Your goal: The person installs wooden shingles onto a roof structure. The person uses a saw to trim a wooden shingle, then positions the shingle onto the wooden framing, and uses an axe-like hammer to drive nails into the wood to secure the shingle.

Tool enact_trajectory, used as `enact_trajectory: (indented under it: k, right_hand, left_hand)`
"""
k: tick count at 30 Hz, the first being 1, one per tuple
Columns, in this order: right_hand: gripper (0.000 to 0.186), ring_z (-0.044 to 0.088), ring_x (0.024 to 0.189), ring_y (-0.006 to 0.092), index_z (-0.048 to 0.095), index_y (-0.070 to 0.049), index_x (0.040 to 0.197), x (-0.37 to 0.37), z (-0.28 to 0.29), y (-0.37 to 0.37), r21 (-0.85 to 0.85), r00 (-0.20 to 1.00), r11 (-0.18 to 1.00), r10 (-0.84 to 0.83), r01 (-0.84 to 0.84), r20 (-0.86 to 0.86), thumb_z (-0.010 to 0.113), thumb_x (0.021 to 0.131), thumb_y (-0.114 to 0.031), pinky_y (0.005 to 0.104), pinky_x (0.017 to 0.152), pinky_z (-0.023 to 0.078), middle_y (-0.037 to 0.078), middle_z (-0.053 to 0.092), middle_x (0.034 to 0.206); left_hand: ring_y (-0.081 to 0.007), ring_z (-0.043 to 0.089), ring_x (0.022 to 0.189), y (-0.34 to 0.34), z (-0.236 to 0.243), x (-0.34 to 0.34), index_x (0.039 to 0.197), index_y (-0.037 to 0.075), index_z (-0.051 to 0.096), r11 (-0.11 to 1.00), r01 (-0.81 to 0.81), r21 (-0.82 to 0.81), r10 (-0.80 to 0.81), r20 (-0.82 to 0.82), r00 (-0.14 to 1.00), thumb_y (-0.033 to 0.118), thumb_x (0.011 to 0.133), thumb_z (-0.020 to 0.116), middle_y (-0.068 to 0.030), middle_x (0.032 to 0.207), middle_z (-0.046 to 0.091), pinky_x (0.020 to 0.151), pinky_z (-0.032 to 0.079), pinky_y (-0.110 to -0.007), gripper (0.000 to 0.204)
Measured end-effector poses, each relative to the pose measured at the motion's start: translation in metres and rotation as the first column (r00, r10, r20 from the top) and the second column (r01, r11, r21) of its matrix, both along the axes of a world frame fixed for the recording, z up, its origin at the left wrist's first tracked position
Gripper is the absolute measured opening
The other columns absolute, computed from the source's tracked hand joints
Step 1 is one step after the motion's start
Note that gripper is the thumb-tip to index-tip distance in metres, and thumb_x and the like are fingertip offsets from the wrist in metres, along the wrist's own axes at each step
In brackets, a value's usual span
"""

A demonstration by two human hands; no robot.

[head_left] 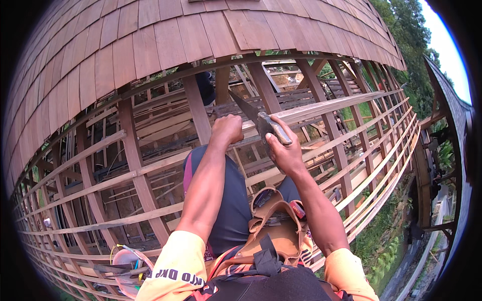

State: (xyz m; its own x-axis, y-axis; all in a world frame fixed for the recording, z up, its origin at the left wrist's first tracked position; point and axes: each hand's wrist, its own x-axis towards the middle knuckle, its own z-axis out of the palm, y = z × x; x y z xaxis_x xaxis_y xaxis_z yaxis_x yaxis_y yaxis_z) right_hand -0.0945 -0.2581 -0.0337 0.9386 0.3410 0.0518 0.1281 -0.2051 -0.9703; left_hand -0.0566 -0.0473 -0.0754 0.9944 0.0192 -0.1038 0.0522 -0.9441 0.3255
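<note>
My right hand [286, 150] is wrapped around the worn handle of a handsaw [246, 107]. The saw's dark blade slants up and to the left, crossing a long pale wooden batten [319, 110] near its left end. Just left of the blade, my left hand [228, 129] is closed in a fist at that end of the batten and appears to grip it; the fingers' undersides are hidden. Whether the teeth touch the wood I cannot tell. A tan leather tool pouch [271, 241] hangs at my waist, between my forearms.
Wooden shingles [165, 40] cover the roof above my hands. Brown rafters [135, 160] and horizontal battens [165, 214] form an open frame, with stacked timber visible below through the gaps. A pinkish bucket [131, 258] with tools is at lower left. Another roof [452, 115] stands at right.
</note>
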Motion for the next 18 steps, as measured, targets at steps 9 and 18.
enact_trajectory:
  k: [9,18]
  right_hand:
    - [0.053,0.056,0.121,0.0238,0.045,0.007,0.14,-0.091,0.051,-0.061,0.168,0.999,0.985,0.047,-0.046,-0.003,0.061,0.092,-0.009,0.0357,0.104,0.043,0.02,0.06,0.13]
    - [0.057,0.06,0.114,0.0232,0.044,0.007,0.141,-0.088,0.043,-0.086,-0.032,0.994,0.993,0.113,-0.113,0.001,0.064,0.092,-0.016,0.0383,0.102,0.045,0.021,0.061,0.127]
  left_hand:
    - [-0.0379,0.07,0.096,0.03,0.004,0.001,0.087,0.001,0.075,1.0,-0.009,0.006,0.009,0.002,1.0,0.01,0.069,0.066,-0.0222,0.1,0.072,0.083,0.057,-0.045,0.023]
    - [-0.0368,0.07,0.097,0.057,-0.006,0.007,0.091,0.0,0.075,0.997,-0.069,-0.035,0.067,-0.062,0.996,0.015,0.068,0.067,-0.0217,0.103,0.072,0.086,0.057,-0.046,0.028]
